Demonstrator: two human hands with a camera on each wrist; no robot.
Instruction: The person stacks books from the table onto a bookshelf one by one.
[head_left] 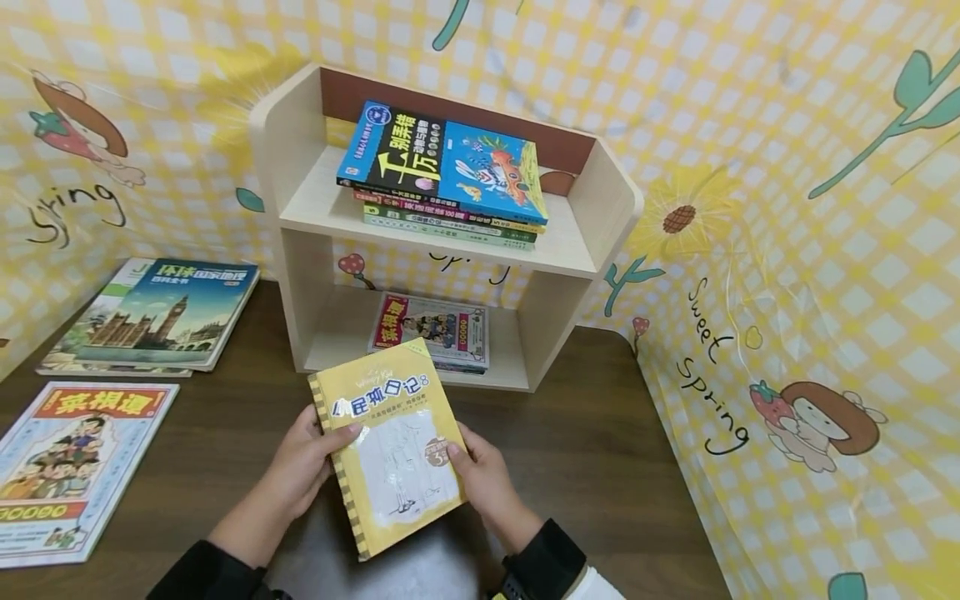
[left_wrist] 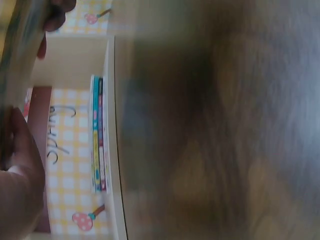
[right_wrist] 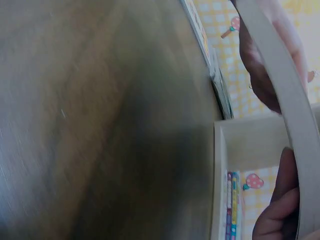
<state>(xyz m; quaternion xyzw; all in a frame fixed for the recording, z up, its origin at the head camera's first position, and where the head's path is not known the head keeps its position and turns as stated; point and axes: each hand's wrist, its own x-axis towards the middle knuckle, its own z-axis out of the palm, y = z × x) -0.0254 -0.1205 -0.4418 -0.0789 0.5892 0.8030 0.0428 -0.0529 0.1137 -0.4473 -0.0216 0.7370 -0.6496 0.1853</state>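
Note:
A yellow book [head_left: 442,400] with a white drawn panel and blue title lettering is held tilted, cover up, above the dark table. My left hand [head_left: 303,462] grips its left edge, thumb on the cover and fingers underneath. On the opposite edge, my right hand [head_left: 487,479] pinches it the same way, thumb near the round badge. The right wrist view shows the book's pale page edge [right_wrist: 280,70] with curled fingers on its underside. Just beyond the book stands a small two-tier wooden shelf [head_left: 570,267].
Several books [head_left: 480,167] lie stacked on the upper tier, a blue one on top. Magazines [head_left: 465,333] lie on the lower tier. To the left are a clock-tower magazine [head_left: 172,308] over another and a comic-cover magazine [head_left: 82,467]. Yellow checked cloth [head_left: 810,275] hangs around the table.

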